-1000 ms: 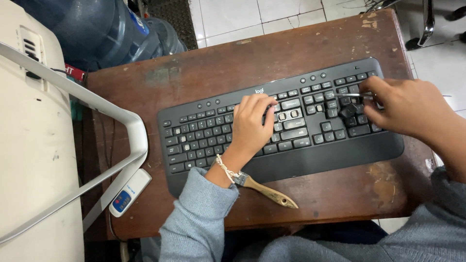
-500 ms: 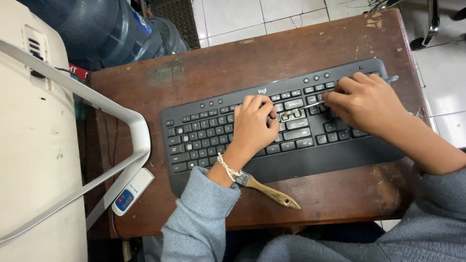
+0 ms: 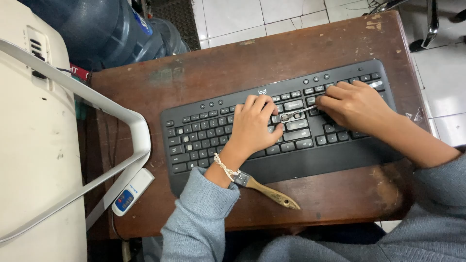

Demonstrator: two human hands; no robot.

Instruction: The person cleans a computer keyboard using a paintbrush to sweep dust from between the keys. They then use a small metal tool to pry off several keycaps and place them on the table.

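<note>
A black keyboard [image 3: 335, 145] lies slanted on a worn brown wooden table [image 3: 218, 73]. My left hand [image 3: 252, 128] rests on the middle keys with fingers bent, holding nothing that shows. My right hand [image 3: 357, 104] lies on the keys further right and pinches a thin metal wire tool [image 3: 296, 114]. The tool's tip points left at a key just beside my left fingertips. A paintbrush with a wooden handle [image 3: 269, 191] lies on the table in front of the keyboard, its bristle end hidden under my left wrist.
A large white appliance with a curved white bar [image 3: 34, 145] stands along the table's left side. A small white and blue device [image 3: 132, 191] lies by the bar. Blue water bottles [image 3: 97, 29] stand behind the table. A chair base [image 3: 429, 24] shows on the tiled floor at top right.
My right hand has slid left along the keyboard from its right end to the middle, bringing the wire tool's tip up to my left fingertips. My left hand has stayed put.
</note>
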